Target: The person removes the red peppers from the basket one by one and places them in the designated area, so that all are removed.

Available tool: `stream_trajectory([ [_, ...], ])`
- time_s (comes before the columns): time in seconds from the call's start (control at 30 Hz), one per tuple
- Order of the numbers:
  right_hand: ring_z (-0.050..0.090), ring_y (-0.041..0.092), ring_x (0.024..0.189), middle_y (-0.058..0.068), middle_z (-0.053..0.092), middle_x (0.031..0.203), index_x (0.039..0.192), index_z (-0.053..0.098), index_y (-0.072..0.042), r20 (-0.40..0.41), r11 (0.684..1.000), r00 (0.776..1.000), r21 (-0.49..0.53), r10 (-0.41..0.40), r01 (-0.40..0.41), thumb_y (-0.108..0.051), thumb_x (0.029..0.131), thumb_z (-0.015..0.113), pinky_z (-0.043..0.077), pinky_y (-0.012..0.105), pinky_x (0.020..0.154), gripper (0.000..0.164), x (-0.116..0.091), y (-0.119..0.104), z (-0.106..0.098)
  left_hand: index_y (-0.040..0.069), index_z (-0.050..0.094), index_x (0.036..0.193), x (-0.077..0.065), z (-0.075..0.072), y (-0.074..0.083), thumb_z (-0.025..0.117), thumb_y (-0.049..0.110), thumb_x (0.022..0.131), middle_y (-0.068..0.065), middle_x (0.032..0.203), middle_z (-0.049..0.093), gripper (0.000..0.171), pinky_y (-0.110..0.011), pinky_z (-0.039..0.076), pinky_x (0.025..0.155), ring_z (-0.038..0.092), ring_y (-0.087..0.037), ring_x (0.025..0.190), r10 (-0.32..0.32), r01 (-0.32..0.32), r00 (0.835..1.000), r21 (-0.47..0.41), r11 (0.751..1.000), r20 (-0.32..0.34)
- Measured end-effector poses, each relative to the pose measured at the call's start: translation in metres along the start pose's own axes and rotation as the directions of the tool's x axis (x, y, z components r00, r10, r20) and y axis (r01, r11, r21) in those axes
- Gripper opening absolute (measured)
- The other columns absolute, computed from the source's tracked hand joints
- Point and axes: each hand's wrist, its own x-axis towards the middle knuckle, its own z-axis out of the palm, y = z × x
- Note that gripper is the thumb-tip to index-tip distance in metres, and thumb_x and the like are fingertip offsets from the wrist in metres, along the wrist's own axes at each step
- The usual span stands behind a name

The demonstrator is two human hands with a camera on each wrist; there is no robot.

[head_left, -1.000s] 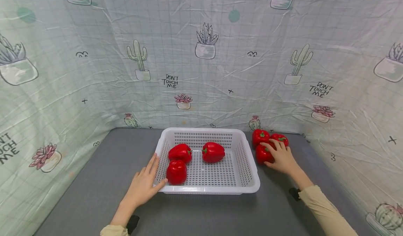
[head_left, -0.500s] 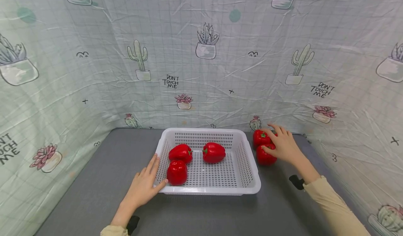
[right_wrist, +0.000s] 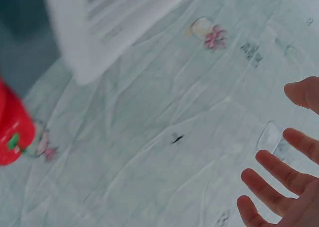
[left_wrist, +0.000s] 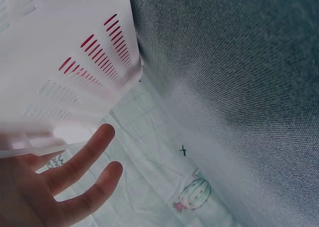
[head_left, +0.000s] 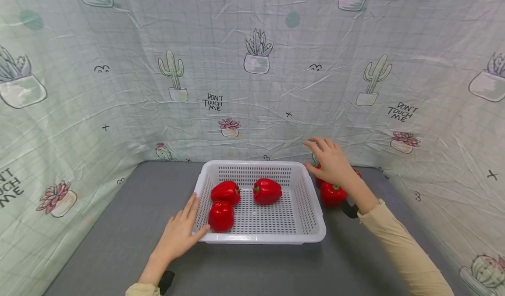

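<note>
A white perforated basket (head_left: 260,238) stands on the table with three red bell peppers inside: one at the back left (head_left: 225,192), one in front of it (head_left: 221,217) and one near the middle (head_left: 267,191). My left hand (head_left: 179,232) rests with spread fingers on the basket's left rim; some of its fingers (left_wrist: 84,159) show at the rim in the left wrist view. Raised near the back right corner, my right hand (head_left: 333,162) has spread, slightly bent fingers and holds nothing. Beneath it are more bell peppers (head_left: 333,195), partly hidden by the hand and forearm.
The grey table (head_left: 252,269) is enclosed by a hanging cloth (head_left: 205,81) printed with cacti. That cloth rises close behind the basket and the loose peppers. A black band (head_left: 349,209) shows at the right wrist.
My right hand has left the loose peppers, rising and moving left toward the basket's back right corner with nothing in it. The left hand and the basket have stayed in place.
</note>
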Motion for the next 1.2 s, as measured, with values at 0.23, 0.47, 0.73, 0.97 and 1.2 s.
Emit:
stream_trajectory([
  [0.23, 0.044, 0.030, 0.109, 0.012, 0.051, 0.119, 0.128, 0.045, -0.010, 0.053, 1.000, 0.999, 0.020, -0.001, 0.000, -0.028, 0.079, 0.064, 0.038, 0.049, 0.086, 0.055, 0.019, -0.027, 0.010, 0.003, 0.030, 0.138, 0.000, 0.000, 0.000, 0.060, 0.046, 0.076, -0.015, 0.145, 0.028, 0.082, -0.057, 0.043, 0.079, 0.053, -0.036, 0.105, -0.005, 0.005, 1.000, 0.000, 1.000, 0.004],
  [0.47, 0.045, 0.028, 0.107, 0.010, 0.052, 0.117, 0.128, 0.045, -0.012, 0.095, 0.998, 0.995, 0.058, -0.005, -0.001, -0.029, 0.080, 0.063, 0.039, 0.048, 0.086, 0.054, 0.031, -0.045, 0.036, 0.003, 0.030, 0.138, -0.001, 0.001, 0.000, 0.059, 0.046, 0.076, -0.015, 0.145, 0.028, 0.081, -0.057, 0.043, 0.079, 0.052, -0.036, 0.105, -0.004, 0.004, 1.000, 0.003, 1.000, 0.006],
  [0.73, 0.045, 0.026, 0.107, 0.007, 0.052, 0.117, 0.126, 0.047, -0.014, 0.182, 0.994, 0.983, 0.105, 0.015, -0.035, -0.029, 0.082, 0.061, 0.039, 0.046, 0.083, 0.049, 0.038, -0.057, 0.062, 0.003, 0.030, 0.138, 0.000, 0.000, 0.000, 0.060, 0.046, 0.076, -0.015, 0.145, 0.028, 0.081, -0.057, 0.043, 0.078, 0.052, -0.036, 0.104, -0.006, 0.006, 1.000, -0.008, 1.000, 0.008],
  [0.97, 0.044, 0.024, 0.107, 0.006, 0.051, 0.117, 0.125, 0.047, -0.017, 0.267, 0.994, 0.964, 0.108, -0.002, -0.028, -0.030, 0.082, 0.060, 0.037, 0.046, 0.086, 0.047, 0.040, -0.063, 0.082, 0.002, 0.031, 0.138, 0.000, -0.001, 0.001, 0.060, 0.045, 0.076, -0.015, 0.145, 0.028, 0.081, -0.057, 0.043, 0.078, 0.052, -0.036, 0.105, -0.004, 0.004, 1.000, -0.011, 1.000, 0.006],
  [1.2, 0.040, 0.026, 0.112, 0.008, 0.044, 0.123, 0.125, 0.047, -0.019, 0.359, 0.996, 0.932, 0.087, -0.041, 0.010, -0.033, 0.079, 0.062, 0.037, 0.047, 0.087, 0.050, 0.037, -0.066, 0.099, 0.002, 0.031, 0.138, 0.000, -0.002, 0.001, 0.060, 0.045, 0.076, -0.015, 0.145, 0.028, 0.080, -0.057, 0.043, 0.078, 0.053, -0.036, 0.105, 0.001, -0.001, 1.000, -0.016, 1.000, 0.004],
])
